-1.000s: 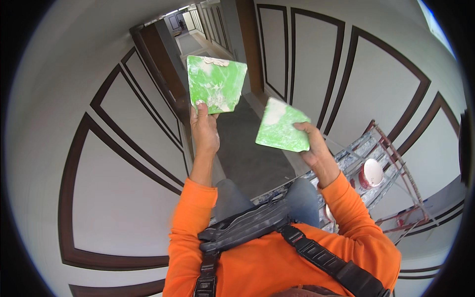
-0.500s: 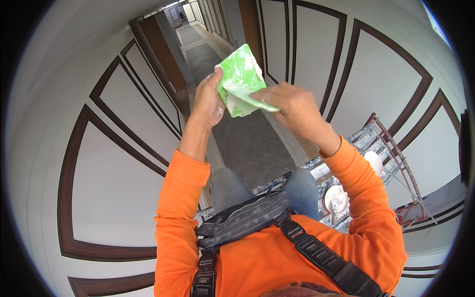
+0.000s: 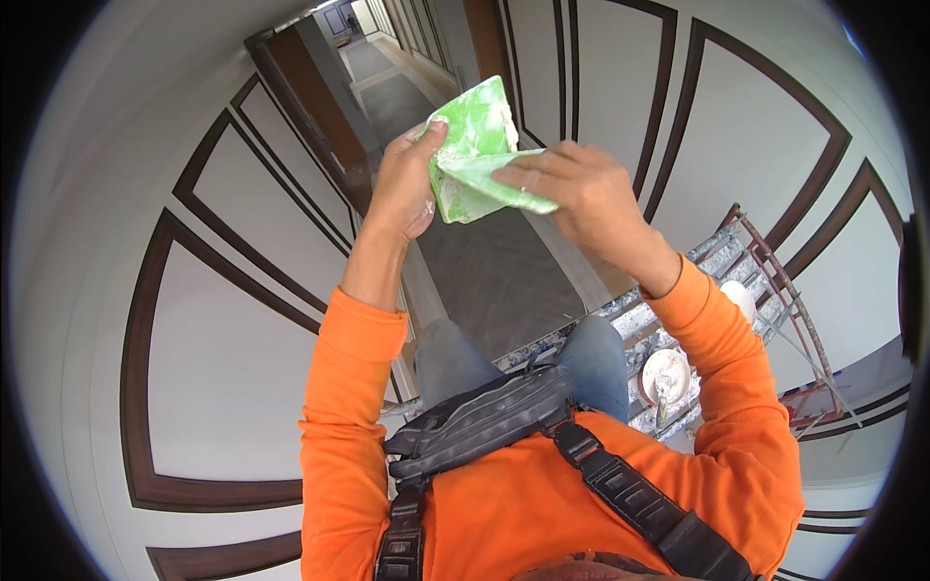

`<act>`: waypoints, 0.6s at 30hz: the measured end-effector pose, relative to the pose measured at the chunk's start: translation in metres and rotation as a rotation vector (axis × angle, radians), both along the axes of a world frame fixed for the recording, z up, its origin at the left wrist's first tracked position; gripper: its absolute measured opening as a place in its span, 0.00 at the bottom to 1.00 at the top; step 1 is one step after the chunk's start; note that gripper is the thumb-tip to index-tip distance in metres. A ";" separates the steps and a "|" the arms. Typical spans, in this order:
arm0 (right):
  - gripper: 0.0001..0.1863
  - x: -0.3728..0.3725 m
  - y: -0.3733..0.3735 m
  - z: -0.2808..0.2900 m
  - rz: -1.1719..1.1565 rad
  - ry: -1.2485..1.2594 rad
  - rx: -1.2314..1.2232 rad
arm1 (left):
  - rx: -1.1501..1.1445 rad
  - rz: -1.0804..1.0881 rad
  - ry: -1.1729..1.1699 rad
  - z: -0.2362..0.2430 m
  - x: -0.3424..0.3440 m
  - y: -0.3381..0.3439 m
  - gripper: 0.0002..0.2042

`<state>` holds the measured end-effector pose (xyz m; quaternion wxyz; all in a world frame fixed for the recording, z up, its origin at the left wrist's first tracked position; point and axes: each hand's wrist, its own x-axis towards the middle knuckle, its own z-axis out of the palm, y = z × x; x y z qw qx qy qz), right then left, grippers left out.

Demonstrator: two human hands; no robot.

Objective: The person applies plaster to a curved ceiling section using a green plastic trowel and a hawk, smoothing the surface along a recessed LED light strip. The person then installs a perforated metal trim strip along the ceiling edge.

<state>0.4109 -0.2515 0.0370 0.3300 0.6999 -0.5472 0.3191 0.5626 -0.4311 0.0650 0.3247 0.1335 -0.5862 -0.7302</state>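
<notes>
My left hand [image 3: 405, 179] is closed round the left edge of a flat green plastic spreader [image 3: 475, 121], its thumb on the face. White paste smears that face and lumps along the right edge. A second green spreader [image 3: 499, 181], also streaked with white, is gripped by my right hand [image 3: 572, 189]. This one lies slanted across the lower part of the first, its edge against or very close to that face. The fingers of my right hand press along its upper side. White residue marks my left thumb and palm.
At my right, a paste-spattered scaffold platform [image 3: 635, 324] carries a round tub of white paste [image 3: 666, 378] with a putty knife [image 3: 663, 407] in it. Behind it is a white round object [image 3: 741, 298] beside a reddish metal frame [image 3: 790, 300]. Dark-trimmed wall panels [image 3: 223, 378] flank a corridor floor [image 3: 494, 266] below.
The spreader in my right hand has turned so that more of its broad face shows, and its edge has shifted up across the other spreader. My left hand has barely moved.
</notes>
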 end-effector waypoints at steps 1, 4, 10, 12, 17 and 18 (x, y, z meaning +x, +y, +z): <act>0.21 -0.002 -0.002 -0.001 0.010 0.033 0.000 | 0.010 0.005 -0.003 0.002 -0.001 0.001 0.19; 0.21 0.003 0.005 -0.027 0.014 0.107 0.069 | 0.013 0.014 -0.011 0.002 -0.006 -0.004 0.18; 0.22 0.005 0.008 -0.016 -0.040 0.048 0.022 | 0.037 0.030 0.049 -0.006 -0.011 -0.006 0.18; 0.19 0.002 0.012 -0.042 0.008 0.094 0.077 | 0.047 0.039 0.107 -0.007 -0.014 -0.010 0.18; 0.15 -0.017 0.035 -0.097 -0.033 -0.774 0.116 | -0.003 0.126 0.295 -0.014 -0.021 -0.011 0.22; 0.15 -0.021 0.032 -0.099 -0.065 -0.921 0.046 | -0.022 0.147 0.343 -0.019 -0.026 -0.008 0.23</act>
